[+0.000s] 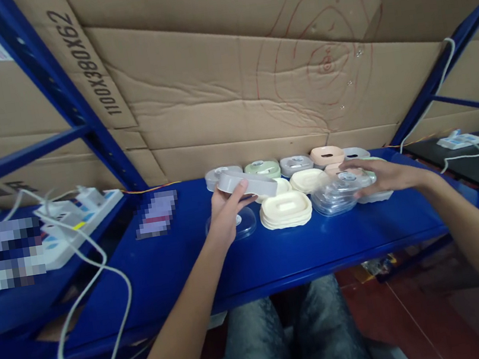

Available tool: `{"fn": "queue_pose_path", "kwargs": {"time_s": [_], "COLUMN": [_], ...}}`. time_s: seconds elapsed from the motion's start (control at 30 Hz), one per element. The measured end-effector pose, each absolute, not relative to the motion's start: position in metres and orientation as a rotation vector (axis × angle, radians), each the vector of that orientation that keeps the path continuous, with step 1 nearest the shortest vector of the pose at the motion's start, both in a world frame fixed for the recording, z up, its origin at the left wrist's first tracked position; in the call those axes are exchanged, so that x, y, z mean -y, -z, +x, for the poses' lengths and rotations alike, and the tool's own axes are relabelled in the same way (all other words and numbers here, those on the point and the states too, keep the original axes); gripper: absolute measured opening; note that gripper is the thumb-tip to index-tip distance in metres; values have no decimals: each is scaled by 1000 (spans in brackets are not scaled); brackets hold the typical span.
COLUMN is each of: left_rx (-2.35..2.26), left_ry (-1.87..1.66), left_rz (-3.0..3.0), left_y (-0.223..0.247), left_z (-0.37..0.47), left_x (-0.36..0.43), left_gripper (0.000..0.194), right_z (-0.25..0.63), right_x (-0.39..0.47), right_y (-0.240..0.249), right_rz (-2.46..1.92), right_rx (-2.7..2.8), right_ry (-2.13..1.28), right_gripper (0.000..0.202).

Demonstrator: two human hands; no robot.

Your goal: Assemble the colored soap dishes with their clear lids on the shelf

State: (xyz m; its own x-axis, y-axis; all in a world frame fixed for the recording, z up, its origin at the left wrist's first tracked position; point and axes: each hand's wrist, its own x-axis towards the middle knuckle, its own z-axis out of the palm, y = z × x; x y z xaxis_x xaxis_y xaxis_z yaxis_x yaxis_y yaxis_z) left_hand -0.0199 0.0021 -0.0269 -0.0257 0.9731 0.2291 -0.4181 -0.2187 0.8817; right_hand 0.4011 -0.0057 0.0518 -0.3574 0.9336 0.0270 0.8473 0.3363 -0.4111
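My left hand (228,205) grips a grey plastic container (258,184), tilted above the blue shelf. Below that hand lies a clear lid (246,224) with a pale round mark. My right hand (385,174) has its fingers and thumb closed around the edges of a clear plastic lid (347,178), over a stack of similar clear lids (335,204). Between the hands sits a stack of cream oval trays (286,209), with another cream piece (309,180) behind it. The back row holds green (262,168), grey (296,164) and peach (326,155) containers.
A blue metal shelf (181,272) carries everything, backed by cardboard (208,88). On the left are a white power strip (63,239), a looping white cable (127,286) and a blurred-out flat item (157,214). A blue upright (114,156) stands behind. My knees (253,333) are under the shelf.
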Motion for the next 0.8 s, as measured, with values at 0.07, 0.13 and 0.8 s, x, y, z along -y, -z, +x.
{"fn": "queue_pose_path", "kwargs": {"time_s": [0.07,0.13,0.8], "left_rx": [-754,-761,-754], "left_ry": [-1518,-1511,-1469], "left_rz": [1057,1053,1052], "left_y": [28,28,26], "left_z": [-20,-21,-19], "left_x": [-3,-3,-1], "left_gripper": [72,74,79], "right_z": [400,399,399], "right_x": [3,1,-10], "right_y": [-48,-47,-45], "right_rz": [-1585,-1585,-1576], "right_rx": [2368,2379,2507], "right_ry": [-499,-508,-606], "right_gripper": [78,78,90]}}
